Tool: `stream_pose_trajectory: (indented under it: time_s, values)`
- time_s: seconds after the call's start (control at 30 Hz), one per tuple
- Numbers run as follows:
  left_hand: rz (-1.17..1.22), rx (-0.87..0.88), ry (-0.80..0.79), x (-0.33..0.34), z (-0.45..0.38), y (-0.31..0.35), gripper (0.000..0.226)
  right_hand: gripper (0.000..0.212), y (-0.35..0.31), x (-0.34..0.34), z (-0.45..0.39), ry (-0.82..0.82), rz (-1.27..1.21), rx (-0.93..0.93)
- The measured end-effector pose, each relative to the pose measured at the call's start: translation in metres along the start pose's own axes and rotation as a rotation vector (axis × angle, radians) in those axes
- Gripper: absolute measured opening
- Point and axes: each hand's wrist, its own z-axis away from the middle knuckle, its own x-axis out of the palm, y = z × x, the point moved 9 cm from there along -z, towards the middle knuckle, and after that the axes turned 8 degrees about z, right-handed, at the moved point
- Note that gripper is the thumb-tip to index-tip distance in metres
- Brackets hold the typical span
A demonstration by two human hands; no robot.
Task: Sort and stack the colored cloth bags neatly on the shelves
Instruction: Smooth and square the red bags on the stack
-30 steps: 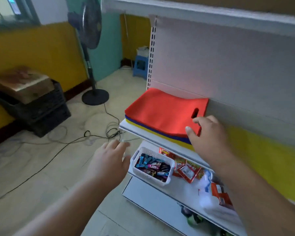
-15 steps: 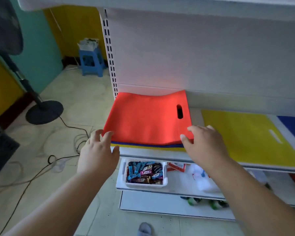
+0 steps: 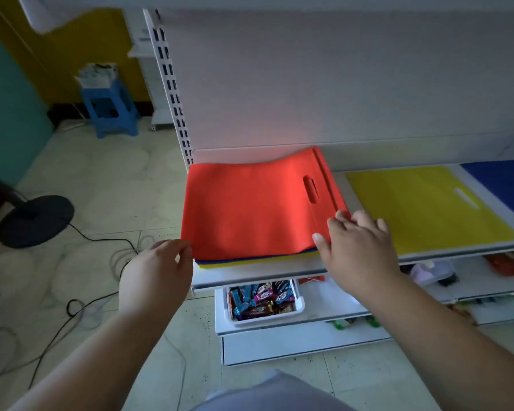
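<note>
Lying flat atop blue and yellow layers, the red bag [image 3: 250, 209] is pinched at both front corners by each hand's grip.

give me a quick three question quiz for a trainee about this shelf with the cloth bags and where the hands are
1. True or false: the red bag lies on top of its pile.
2. Which hand touches the red bag's front right corner: A left hand, B right hand?
3. What colour is the bag lying flat just right of the red pile?

Key
1. True; blue and yellow edges show beneath it.
2. B; the left hand is at the front left corner.
3. Yellow.
</note>
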Motion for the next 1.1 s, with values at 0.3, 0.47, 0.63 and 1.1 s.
stream_pose_trajectory:
  time_s: [0.3, 0.47, 0.63, 1.1]
  values:
    - [0.522, -0.277, -0.48, 0.024, -0.02, -0.043, 0.035, 0.039, -0.006, 0.001, 0.017, -0.162, -0.762, 0.428]
    - [0.472, -0.154, -0.607, 0.032, -0.032, -0.039, 0.037, 0.047, -0.013, 0.011, 0.009, -0.296, -1.142, 0.571]
    - [0.414, -0.049, -0.545, 0.022, -0.034, -0.045, 0.034, 0.052, -0.01, 0.016, 0.017, -0.398, -0.941, 0.499]
    - [0.34, 0.02, -0.307, 0.009, 0.039, 0.028, 0.035, 0.026, 0.076, 0.016, 0.068, -0.041, -1.123, 0.359]
